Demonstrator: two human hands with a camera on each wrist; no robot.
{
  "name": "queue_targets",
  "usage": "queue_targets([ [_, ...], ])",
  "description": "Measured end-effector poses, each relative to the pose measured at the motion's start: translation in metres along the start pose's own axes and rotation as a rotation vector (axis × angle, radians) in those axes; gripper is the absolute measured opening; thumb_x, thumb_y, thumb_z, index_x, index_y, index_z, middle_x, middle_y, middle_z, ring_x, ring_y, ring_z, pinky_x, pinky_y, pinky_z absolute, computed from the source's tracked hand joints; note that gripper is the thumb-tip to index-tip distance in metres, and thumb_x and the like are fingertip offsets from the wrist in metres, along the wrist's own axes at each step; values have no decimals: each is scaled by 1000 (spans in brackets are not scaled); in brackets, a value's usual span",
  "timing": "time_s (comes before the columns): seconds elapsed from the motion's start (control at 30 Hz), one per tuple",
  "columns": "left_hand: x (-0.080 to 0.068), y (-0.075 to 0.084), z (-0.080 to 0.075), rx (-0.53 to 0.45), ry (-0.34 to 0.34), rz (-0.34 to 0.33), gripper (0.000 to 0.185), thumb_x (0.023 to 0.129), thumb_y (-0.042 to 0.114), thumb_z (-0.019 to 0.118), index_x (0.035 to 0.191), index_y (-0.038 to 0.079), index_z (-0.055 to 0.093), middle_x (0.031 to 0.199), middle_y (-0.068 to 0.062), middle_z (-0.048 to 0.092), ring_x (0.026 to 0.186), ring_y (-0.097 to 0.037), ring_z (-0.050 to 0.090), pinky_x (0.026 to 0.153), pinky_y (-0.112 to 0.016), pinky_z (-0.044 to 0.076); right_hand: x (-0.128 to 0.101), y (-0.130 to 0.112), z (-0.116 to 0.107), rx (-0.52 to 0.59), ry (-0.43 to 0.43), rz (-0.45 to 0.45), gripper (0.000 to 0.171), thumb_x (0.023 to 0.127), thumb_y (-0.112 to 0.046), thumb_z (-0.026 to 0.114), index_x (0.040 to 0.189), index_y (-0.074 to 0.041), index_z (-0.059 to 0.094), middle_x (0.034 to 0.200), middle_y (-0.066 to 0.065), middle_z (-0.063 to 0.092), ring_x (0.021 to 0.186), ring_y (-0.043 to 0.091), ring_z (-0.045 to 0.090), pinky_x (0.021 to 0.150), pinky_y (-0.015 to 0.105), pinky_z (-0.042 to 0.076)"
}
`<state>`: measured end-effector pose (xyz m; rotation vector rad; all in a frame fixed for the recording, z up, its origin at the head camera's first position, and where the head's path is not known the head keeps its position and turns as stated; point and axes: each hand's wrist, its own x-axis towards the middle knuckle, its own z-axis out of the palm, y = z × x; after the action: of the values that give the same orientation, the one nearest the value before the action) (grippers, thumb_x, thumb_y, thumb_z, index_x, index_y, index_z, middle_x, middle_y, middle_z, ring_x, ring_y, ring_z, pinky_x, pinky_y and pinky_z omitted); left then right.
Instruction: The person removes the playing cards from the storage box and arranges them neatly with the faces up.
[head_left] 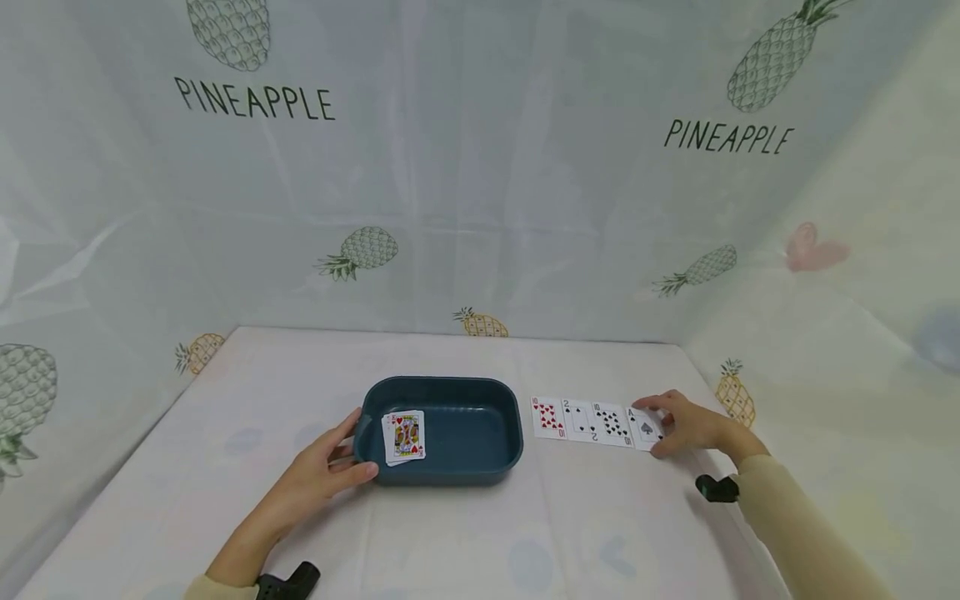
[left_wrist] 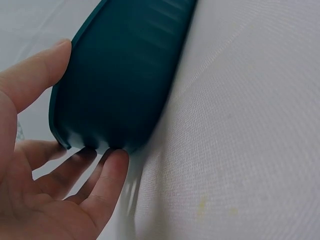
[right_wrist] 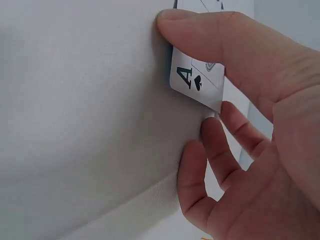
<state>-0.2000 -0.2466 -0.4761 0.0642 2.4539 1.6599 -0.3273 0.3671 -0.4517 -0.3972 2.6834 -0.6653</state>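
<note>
A dark teal rectangular tray [head_left: 468, 429] lies on the white cloth with a king of hearts [head_left: 408, 437] face up at its left end, over at least one other card. My left hand [head_left: 322, 465] holds the tray's left end, thumb at the near side and bent fingertips against the end wall. To the right, a row of face-up playing cards runs from a red ten [head_left: 548, 418] through a black two [head_left: 579, 419] and a black ten [head_left: 611, 423] to the ace of spades [head_left: 645, 428]. Thumb and fingers of my right hand [head_left: 693, 427] pinch that ace by its edges.
White printed cloth [head_left: 465, 542] covers the table. Behind it hangs a pineapple-print curtain [head_left: 480, 167], which also closes in both sides. A dark wrist device [head_left: 717, 489] sits by the right sleeve and another [head_left: 288, 581] by the left.
</note>
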Motion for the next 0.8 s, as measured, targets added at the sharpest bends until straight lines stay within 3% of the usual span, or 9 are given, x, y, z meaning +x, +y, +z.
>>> queue_targets([
  [0.33, 0, 6, -2, -11, -3, -2, 100, 94, 33, 84, 172, 22, 21, 172, -19, 29, 146, -42, 50, 105, -41, 56, 5, -3, -4, 8, -35, 20, 85, 77, -18, 93, 152, -19, 53, 143, 18, 40, 117, 33, 51, 89, 42, 44],
  [0.8, -1, 5, 1, 17, 7, -29, 101, 93, 38, 85, 171, 23, 23, 171, -20, 31, 146, -43, 50, 107, -47, 55, 4, 2, -1, -9, -18, 37, 87, 75, -21, 94, 152, -21, 53, 144, 20, 38, 115, 35, 49, 90, 47, 46],
])
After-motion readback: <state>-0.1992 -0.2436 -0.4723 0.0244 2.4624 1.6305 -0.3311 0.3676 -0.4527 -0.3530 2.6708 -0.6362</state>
